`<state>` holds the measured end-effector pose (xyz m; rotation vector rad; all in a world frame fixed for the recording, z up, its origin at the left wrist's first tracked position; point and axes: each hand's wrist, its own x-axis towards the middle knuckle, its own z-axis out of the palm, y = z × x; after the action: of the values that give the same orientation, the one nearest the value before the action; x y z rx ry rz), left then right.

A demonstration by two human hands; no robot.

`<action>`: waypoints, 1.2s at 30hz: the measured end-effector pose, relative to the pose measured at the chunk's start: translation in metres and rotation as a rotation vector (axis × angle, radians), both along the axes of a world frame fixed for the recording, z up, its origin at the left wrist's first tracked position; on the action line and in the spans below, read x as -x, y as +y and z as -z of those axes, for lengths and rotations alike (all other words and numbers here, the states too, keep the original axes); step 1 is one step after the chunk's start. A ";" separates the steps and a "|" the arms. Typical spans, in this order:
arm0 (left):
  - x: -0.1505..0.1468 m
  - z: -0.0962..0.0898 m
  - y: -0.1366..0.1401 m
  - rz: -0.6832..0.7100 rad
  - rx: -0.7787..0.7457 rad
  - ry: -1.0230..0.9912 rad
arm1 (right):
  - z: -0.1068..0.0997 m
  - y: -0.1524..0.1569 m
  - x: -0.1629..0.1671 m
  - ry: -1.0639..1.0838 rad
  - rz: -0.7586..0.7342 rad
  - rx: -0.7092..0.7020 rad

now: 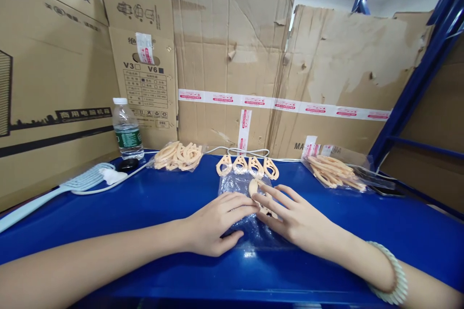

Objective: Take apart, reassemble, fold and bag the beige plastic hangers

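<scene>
A clear plastic bag (235,184) lies flat on the blue tabletop in front of me. My left hand (223,217) rests palm down on its near left part, with fingers stretched out and the thumb apart. My right hand (290,210) bends over a beige looped piece (253,187) on the bag, with thumb and fingers around it. Most of that piece is hidden under the hand. The fingertips of both hands almost meet there. Just beyond the bag, several beige teardrop-shaped pieces (255,167) with cut-outs stand in a row.
Bagged beige pieces lie at left (179,156) and right (335,172). A water bottle (127,130), a black round lid (128,164) and a pale blue slotted paddle (81,177) are at left. A white cable (119,183) runs behind. Cardboard panels (224,58) wall the back.
</scene>
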<state>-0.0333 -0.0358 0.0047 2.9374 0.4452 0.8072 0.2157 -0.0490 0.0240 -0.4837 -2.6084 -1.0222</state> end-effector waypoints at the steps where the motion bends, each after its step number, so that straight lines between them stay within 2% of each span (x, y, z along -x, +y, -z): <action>1: 0.000 0.000 0.000 0.001 0.000 0.004 | 0.001 0.000 0.000 0.005 -0.003 -0.007; 8: 0.000 0.000 -0.001 0.015 -0.004 -0.003 | 0.015 0.007 0.005 0.042 -0.039 -0.068; 13: 0.000 0.001 -0.002 0.021 0.001 0.015 | 0.013 0.006 0.008 0.043 0.014 -0.053; 16: 0.000 0.000 -0.002 0.021 0.011 0.010 | 0.003 0.003 0.004 0.161 -0.099 0.152; 18: -0.001 0.000 -0.002 0.030 0.029 0.004 | -0.005 0.007 -0.004 0.370 -0.194 0.344; 20: -0.001 -0.001 -0.002 0.036 0.043 -0.002 | -0.009 0.022 -0.016 0.579 -0.163 0.464; 22: -0.001 -0.001 -0.002 0.033 0.047 -0.015 | -0.008 0.046 -0.032 0.638 0.013 0.506; 26: 0.000 0.000 0.000 0.033 0.052 -0.075 | 0.013 0.098 -0.065 0.557 0.163 0.529; 30: 0.000 -0.001 0.000 0.047 0.061 -0.149 | 0.030 0.134 -0.082 0.455 0.251 0.550; 36: -0.001 -0.002 -0.002 0.083 0.047 -0.170 | 0.016 0.175 -0.062 0.234 0.260 0.625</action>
<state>-0.0328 -0.0375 0.0067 2.7929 0.3228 1.0104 0.2779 0.1259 0.0075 -1.0335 -2.6480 -0.1589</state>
